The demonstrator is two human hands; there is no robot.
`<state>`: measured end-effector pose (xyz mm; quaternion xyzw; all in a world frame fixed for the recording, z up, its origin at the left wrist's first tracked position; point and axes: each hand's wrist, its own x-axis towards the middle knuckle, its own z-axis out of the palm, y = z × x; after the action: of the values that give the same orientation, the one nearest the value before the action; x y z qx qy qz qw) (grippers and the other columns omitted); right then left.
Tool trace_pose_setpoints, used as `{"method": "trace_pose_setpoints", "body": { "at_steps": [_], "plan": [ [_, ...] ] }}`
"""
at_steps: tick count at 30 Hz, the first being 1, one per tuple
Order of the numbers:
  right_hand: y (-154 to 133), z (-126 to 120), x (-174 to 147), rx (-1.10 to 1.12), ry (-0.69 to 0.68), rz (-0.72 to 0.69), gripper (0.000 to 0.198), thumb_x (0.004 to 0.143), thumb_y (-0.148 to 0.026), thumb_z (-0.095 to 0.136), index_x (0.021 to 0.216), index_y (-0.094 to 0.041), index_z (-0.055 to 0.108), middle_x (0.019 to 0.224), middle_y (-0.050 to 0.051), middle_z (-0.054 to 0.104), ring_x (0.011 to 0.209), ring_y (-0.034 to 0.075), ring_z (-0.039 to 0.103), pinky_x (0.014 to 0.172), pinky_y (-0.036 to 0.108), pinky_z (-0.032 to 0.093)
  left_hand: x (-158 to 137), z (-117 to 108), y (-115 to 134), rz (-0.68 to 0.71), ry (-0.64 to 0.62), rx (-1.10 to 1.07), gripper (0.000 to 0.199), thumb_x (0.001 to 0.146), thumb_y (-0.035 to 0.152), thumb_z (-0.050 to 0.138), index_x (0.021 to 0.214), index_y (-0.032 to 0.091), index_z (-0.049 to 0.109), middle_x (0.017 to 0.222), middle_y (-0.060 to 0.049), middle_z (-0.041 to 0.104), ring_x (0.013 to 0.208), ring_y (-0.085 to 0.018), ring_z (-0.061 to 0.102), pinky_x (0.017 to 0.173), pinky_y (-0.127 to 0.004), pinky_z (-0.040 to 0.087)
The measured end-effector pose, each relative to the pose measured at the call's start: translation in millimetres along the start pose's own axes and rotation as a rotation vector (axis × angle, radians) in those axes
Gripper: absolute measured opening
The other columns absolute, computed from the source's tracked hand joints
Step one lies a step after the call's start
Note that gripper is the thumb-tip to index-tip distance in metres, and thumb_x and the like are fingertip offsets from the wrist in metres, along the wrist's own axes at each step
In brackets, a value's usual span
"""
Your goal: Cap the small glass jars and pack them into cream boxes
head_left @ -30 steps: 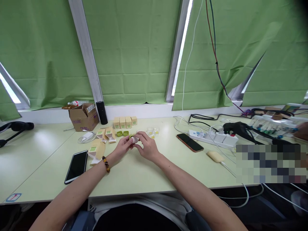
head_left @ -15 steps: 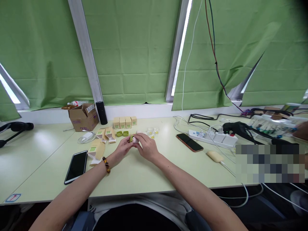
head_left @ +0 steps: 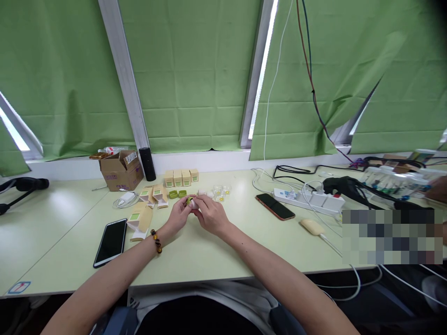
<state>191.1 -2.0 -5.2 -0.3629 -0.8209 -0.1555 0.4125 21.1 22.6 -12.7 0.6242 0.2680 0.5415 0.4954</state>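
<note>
My left hand (head_left: 179, 216) is closed on a small green ring-shaped piece (head_left: 189, 201). Its thumb and fingers pinch the piece from the left. My right hand (head_left: 211, 214) closes from the other side on a small white piece (head_left: 194, 204) set against the green one; fingers hide much of both. Just beyond the hands lie two green case-like pieces (head_left: 178, 194). A small white object (head_left: 201, 192) shows behind my right fingers, beside several clear round containers (head_left: 218, 191) with yellow in them.
Several small cream boxes (head_left: 181, 177) stand at the back; opened boxes (head_left: 140, 217) lie at left near a phone (head_left: 110, 243). A cardboard carton (head_left: 121, 172) and black cylinder (head_left: 147, 164) stand behind. Rightward are another phone (head_left: 275, 206), a power strip (head_left: 309, 200) and cables.
Both hands stay together and have shifted slightly, with the fingers regripping the green and white pieces. The small white object behind my right hand shows more clearly now.
</note>
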Motion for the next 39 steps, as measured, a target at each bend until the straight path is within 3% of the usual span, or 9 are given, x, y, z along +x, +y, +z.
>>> {"method": "trace_pose_setpoints", "body": {
  "at_steps": [9,16,21,26,39],
  "plan": [
    [0.6,3.0,0.3,-0.024,0.089,-0.081,0.025,0.102,-0.022,0.052,0.124,-0.016,0.063,0.111,0.016,0.069,0.098,0.027,0.065,0.071,0.037,0.057,-3.5,4.4,5.8,0.049,0.032,0.027,0.047,0.087,0.052,0.074,0.119,0.017,0.069,0.121,-0.012,0.071,0.107,-0.023,0.065,0.095,-0.035,0.054],
    [9.6,7.5,-3.3,0.005,0.1,-0.091,0.035,0.102,-0.019,0.051,0.137,-0.019,0.058,0.125,0.017,0.066,0.113,0.029,0.065,0.083,0.041,0.061,-4.8,4.0,-0.6,0.044,-0.131,-0.037,0.057,0.086,0.047,0.079,0.132,0.019,0.061,0.131,-0.013,0.067,0.122,-0.026,0.061,0.102,-0.035,0.049],
    [8.3,9.4,-3.4,0.053,0.096,-0.079,0.04,0.102,-0.023,0.053,0.142,-0.017,0.055,0.124,0.018,0.066,0.115,0.031,0.064,0.091,0.045,0.061,-1.9,4.4,-2.1,0.039,-0.069,0.035,0.052,0.087,0.054,0.075,0.12,0.016,0.065,0.121,-0.012,0.069,0.113,-0.024,0.062,0.101,-0.035,0.047],
    [8.0,10.5,-3.9,0.072,0.071,-0.048,0.046,0.1,-0.027,0.059,0.144,-0.016,0.053,0.125,0.019,0.064,0.117,0.033,0.063,0.093,0.049,0.061,-3.5,6.6,1.2,-0.024,-0.062,-0.08,0.048,0.088,0.053,0.075,0.116,0.016,0.065,0.104,-0.008,0.069,0.1,-0.019,0.062,0.092,-0.031,0.048],
    [9.2,18.4,-5.7,0.073,0.083,-0.012,0.041,0.102,-0.026,0.054,0.142,-0.016,0.054,0.124,0.019,0.064,0.114,0.032,0.064,0.089,0.047,0.063,-6.1,7.7,2.5,-0.125,-0.059,-0.283,0.041,0.084,0.046,0.082,0.109,0.016,0.068,0.102,-0.005,0.066,0.095,-0.015,0.061,0.085,-0.026,0.05]
  ]
}}
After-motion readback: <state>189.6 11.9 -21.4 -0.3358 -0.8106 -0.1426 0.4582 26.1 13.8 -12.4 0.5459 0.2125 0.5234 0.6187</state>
